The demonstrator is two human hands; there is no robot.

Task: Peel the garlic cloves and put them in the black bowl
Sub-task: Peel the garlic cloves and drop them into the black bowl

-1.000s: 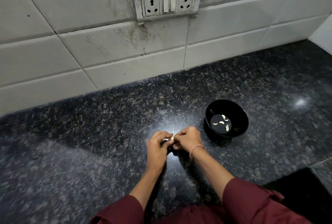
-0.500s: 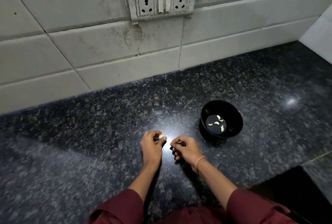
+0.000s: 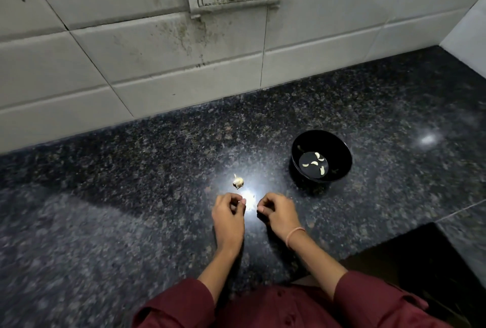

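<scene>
Garlic [image 3: 238, 182] left the hands since 0.5 s ago and now lies on the counter [image 3: 131, 196]; the hands have parted and pulled back.
Garlic piece sits alone, unpeeled and stem tip up, just past the left hand [image 3: 228, 212] and not touching it. Right hand [image 3: 276, 213] is beside the left with a gap between, both low over the counter. Fingers on both are curled in toward the thumbs; can't tell if either pinches a clove or a bit of skin, too small and blurred. Bowl [image 3: 321, 141] stands on the counter past and right of the right hand, well apart from the garlic. Four peeled cloves [image 3: 314, 162] lie on its flat bottom. Thin band [image 3: 295, 235] on the right wrist.
</scene>
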